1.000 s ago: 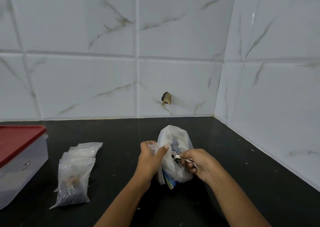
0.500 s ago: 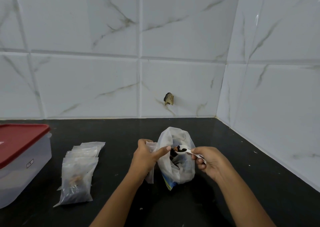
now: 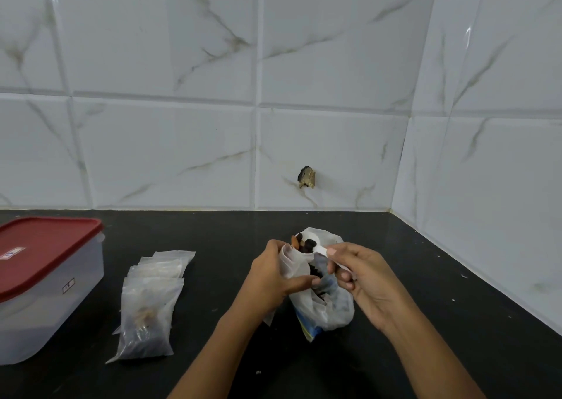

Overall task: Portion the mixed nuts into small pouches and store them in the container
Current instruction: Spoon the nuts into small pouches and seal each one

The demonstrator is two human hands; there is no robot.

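A white plastic bag of mixed nuts (image 3: 330, 313) stands on the black counter. My right hand (image 3: 362, 277) grips a small white spoon (image 3: 319, 249) loaded with dark nuts (image 3: 304, 243), raised over the bag's mouth. My left hand (image 3: 270, 280) pinches a small clear pouch (image 3: 290, 261) upright right beside the spoon, its opening just under the nuts. A pile of small clear pouches (image 3: 150, 304) lies to the left; the front one holds nuts. A clear container with a red lid (image 3: 45, 280), lid on, sits at the far left.
The black counter (image 3: 425, 322) meets white marble tile walls behind and along the right side. A small dark chipped hole (image 3: 306, 177) marks the back wall above the bag. Tiny white crumbs dot the counter on the right.
My right hand has lifted the spoon, now full of nuts, out of the bag and up to the mouth of the pouch in my left hand.
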